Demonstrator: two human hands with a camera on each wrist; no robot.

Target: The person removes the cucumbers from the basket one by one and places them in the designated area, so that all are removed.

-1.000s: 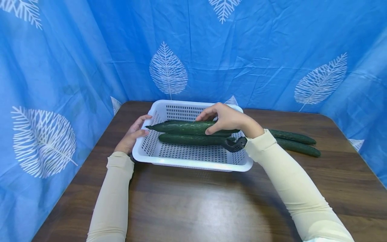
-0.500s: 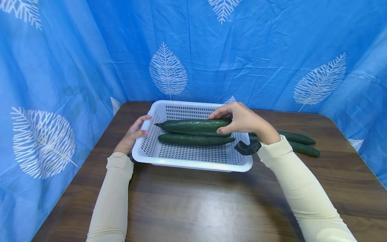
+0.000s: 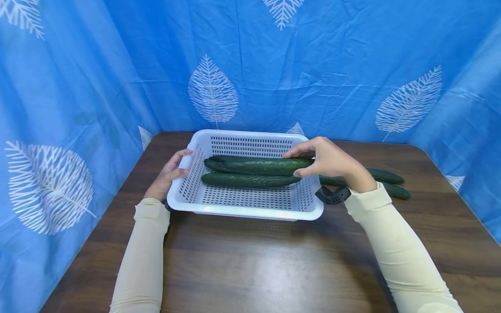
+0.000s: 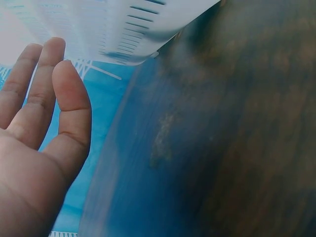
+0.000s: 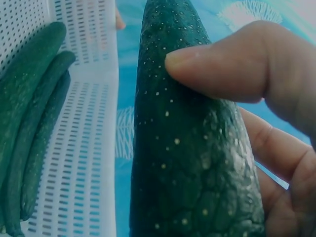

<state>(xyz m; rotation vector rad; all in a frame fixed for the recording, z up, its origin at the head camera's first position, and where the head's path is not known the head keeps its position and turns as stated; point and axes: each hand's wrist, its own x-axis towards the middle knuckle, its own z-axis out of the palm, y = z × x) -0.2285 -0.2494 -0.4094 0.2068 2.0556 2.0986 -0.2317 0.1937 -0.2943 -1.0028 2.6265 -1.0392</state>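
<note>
My right hand [image 3: 332, 163] grips a long dark green cucumber [image 3: 254, 166] near its right end, thumb in front and fingers behind. This cucumber lies over the white perforated basket [image 3: 250, 212], and its bumpy skin fills the middle of the right wrist view. Below it in the head view, another cucumber [image 3: 246, 180] rests on the basket floor. Seen from the right wrist, several cucumbers [image 5: 29, 98] lie side by side in the basket. At the basket's left end is my left hand [image 3: 166, 174], its fingertips and thumb tip right at the rim, fingers extended in the left wrist view.
Two more cucumbers [image 3: 385, 176] lie on the brown wooden table [image 3: 250, 261] to the right of the basket, partly hidden by the right hand and wrist. A blue curtain [image 3: 344, 65] with white leaf prints hangs behind and beside the table.
My right hand has moved to the right with the cucumber, whose left tip has drawn away from the basket's left rim. My left hand stays at the basket. The head view has shifted slightly.
</note>
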